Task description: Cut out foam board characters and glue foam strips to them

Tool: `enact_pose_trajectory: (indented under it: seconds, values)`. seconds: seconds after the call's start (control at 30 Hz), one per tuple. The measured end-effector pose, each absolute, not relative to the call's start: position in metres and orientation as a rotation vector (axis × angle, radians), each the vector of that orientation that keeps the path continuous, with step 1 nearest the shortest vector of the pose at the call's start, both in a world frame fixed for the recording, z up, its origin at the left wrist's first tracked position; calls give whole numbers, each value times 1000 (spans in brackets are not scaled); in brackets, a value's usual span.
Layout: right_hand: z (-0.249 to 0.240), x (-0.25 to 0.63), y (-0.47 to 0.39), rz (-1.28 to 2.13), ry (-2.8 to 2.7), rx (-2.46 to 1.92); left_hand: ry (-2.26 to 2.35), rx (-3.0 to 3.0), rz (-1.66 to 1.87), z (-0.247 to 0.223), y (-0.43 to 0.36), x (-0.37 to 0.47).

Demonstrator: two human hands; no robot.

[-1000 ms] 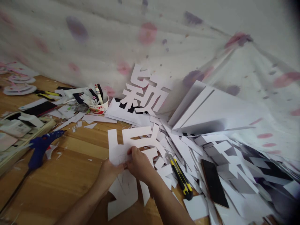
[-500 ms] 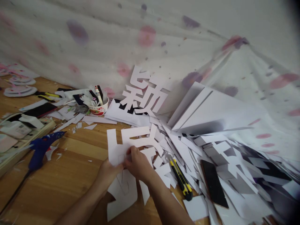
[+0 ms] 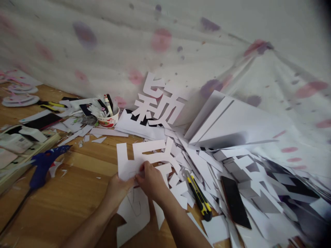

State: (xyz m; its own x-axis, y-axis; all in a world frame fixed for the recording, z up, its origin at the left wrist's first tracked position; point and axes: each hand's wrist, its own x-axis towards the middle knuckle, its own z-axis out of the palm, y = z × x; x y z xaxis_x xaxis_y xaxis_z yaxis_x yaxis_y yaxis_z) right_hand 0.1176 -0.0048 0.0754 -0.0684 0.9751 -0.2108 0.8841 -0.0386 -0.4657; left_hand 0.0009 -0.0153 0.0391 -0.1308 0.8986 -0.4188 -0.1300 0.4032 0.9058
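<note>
A white cut-out board character (image 3: 125,164) is held up over the wooden table, in the lower middle of the head view. My left hand (image 3: 120,187) grips its lower left part, the thumb lying across the face. Close beside it, my right hand (image 3: 151,179) pinches the same piece near its middle with bent fingers. Faint outlines are drawn on the board around and below the hands. To the right of my right hand, a yellow and black utility knife (image 3: 198,196) lies on white offcuts. The fingertips behind the board are hidden.
A blue glue gun (image 3: 42,165) lies at left beside a tray. Behind stand a cup of pens (image 3: 108,120) and another white cut-out character (image 3: 155,112). White boards (image 3: 232,120) lean at back right. A dark phone (image 3: 235,202) and many scraps cover the right side.
The held cut-out character has shifted and tilted very slightly to the left. Both hands keep the same grip on it. Nothing else has visibly moved.
</note>
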Motion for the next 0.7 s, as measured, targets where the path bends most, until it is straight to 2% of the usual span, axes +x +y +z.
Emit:
enact_pose_trajectory:
  seconds: [0.7]
  values:
    - [81,122,-7,794,-2033,-2001,1327,751,1022,41,-13,-2]
